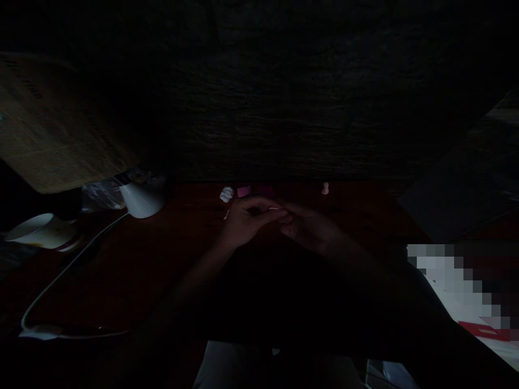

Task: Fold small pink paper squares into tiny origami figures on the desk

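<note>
The scene is very dark. My left hand [248, 219] and my right hand [308, 227] meet fingertip to fingertip over a dark red table [162, 254]. Between them a thin pale stick-like item [275, 208] shows, pinched by the fingers of both hands. Both hands have curled fingers. Just beyond the hands lie a small white crumpled piece [226, 194], a pink piece [244, 191] and a small pale figure-like bit [325, 188].
A white lamp-like object [142, 199] and a clear plastic bag [101, 194] sit at the left, with a white cable [68, 270] running toward me. A white cup [38, 231] stands far left under a wooden board [52, 135]. Papers [478, 313] lie at the right.
</note>
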A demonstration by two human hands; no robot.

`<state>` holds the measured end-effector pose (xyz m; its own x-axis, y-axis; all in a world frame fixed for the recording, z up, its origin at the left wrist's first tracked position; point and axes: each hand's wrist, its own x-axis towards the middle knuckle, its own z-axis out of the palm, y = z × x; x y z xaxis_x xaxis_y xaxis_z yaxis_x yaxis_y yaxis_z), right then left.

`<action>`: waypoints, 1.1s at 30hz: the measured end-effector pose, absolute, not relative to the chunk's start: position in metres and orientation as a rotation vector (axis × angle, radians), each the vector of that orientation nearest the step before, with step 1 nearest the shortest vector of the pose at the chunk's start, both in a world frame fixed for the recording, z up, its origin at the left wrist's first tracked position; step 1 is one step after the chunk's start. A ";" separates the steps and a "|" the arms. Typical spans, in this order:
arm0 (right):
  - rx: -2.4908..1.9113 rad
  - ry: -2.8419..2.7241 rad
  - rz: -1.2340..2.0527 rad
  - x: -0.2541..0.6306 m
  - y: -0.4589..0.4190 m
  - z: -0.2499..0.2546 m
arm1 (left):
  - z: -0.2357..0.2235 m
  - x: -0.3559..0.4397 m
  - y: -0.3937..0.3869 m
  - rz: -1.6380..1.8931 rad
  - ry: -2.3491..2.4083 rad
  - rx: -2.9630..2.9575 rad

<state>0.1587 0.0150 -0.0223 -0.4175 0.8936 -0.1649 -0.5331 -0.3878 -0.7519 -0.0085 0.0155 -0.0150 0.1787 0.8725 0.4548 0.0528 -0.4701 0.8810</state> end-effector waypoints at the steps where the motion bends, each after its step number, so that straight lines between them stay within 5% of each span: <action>1: -0.718 -0.778 1.925 0.159 0.014 -0.021 | -0.014 -0.009 0.015 1.371 0.875 1.683; 12: -0.767 -0.776 1.608 0.168 0.019 -0.007 | -0.017 -0.007 0.023 1.552 0.931 1.413; 25: -0.817 -1.263 1.105 0.160 0.009 -0.012 | -0.022 -0.004 0.022 1.139 0.812 1.038; 33: -1.070 -1.240 1.132 0.168 0.016 -0.016 | -0.020 -0.006 0.024 1.142 0.800 0.864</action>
